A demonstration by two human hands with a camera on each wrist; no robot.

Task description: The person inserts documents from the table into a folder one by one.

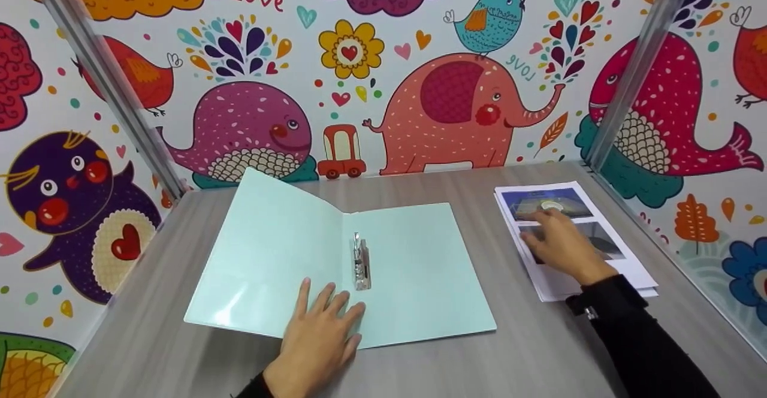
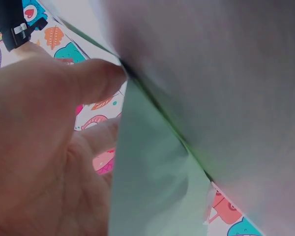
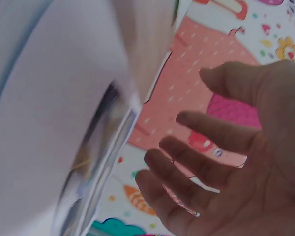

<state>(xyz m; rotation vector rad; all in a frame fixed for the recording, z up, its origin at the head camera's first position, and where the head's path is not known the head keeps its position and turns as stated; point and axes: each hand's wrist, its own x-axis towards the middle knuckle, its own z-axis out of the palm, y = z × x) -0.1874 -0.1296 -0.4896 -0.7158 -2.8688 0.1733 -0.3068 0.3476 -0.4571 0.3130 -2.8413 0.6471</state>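
A pale mint-green folder (image 1: 419, 260) lies spread on the table, its left cover tilted up off the surface. Near its spine sits a metal clip (image 1: 361, 263). My left hand (image 1: 320, 341) rests at the folder's lower edge by the spine, fingers spread and straight; in the left wrist view the thumb and a finger touch the green folder sheet (image 2: 147, 172). To the right lies a small stack of papers (image 1: 557, 284) with printed pictures on top. Over that stack is my right hand (image 1: 563, 245). In the right wrist view its loosely bent fingers (image 3: 201, 162) stand apart from the papers (image 3: 44, 113).
The wood-grain table (image 1: 150, 302) is walled at the back and both sides by panels with cartoon animals (image 1: 452, 110). Metal posts (image 1: 114, 86) stand at the two back corners. A strip of table separates folder and papers.
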